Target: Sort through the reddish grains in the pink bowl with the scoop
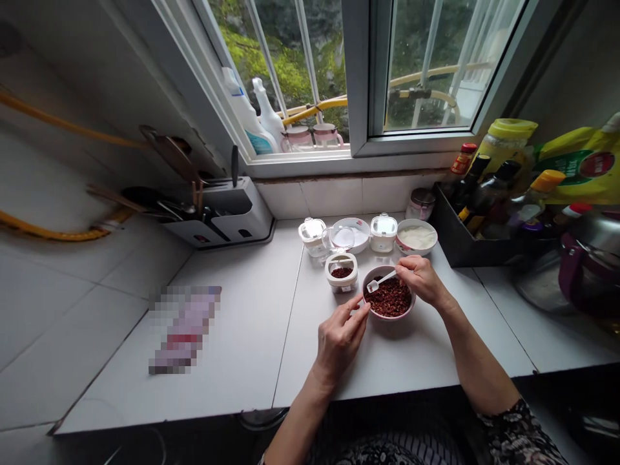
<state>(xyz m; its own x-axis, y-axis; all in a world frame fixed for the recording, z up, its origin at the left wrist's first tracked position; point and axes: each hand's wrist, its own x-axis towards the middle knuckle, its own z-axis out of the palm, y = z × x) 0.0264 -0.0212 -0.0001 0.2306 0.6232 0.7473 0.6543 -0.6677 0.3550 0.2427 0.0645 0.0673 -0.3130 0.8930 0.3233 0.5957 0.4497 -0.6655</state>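
Observation:
A pink-rimmed bowl full of dark red dried bits stands on the white counter. My right hand pinches the handle of a small white spoon, whose scoop is over the left part of the bowl. The fingers of my left hand are closed on the bowl's left rim. Just left of the bowl is an open square jar with similar red bits inside. Behind these stand two lidded jars, a white bowl with a clear round lid and a bowl of pale contents.
A grey utensil rack stands back left, near a blurred purplish packet. On the right are a dark box of bottles and a metal pot. Spray bottles and pink mugs line the window sill.

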